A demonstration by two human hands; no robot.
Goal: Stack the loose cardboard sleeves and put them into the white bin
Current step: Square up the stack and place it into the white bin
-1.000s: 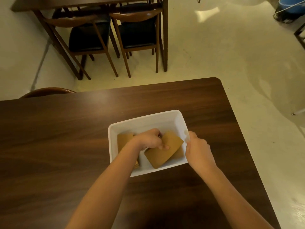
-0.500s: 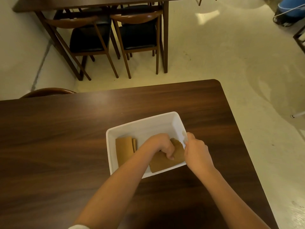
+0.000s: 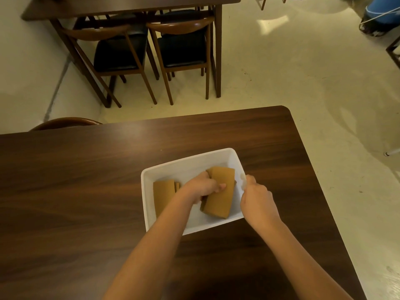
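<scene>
the right-hand stack of cardboard sleeves is lying inside the white bin, toward its right wall, slightly tilted off square. the left hand is reaching across and gripping this stack along its left edge, thumb lying on the top face and the other fingers curled under or beside it. a second stack of sleeves is sitting against the bin's left side, partly hidden by the forearm. the right hand is closing on the bin's right rim, fingers pinching the wall and steadying it.

to do this step well, i judge the hand should be keeping the stack squeezed flat so the layers are not fanning out, then easing it down until it is resting level on the bin floor, parallel with the other stack, before letting go. holding the rim matters, since the light bin is likely sliding easily on the smooth top.

the sleeves are looking like matte tan cardboard, flattened, roughly rectangular with gently curved ends. the bin is glossy white plastic with rounded corners and sloping walls. the table underneath is dark wood grain with a soft sheen.
</scene>
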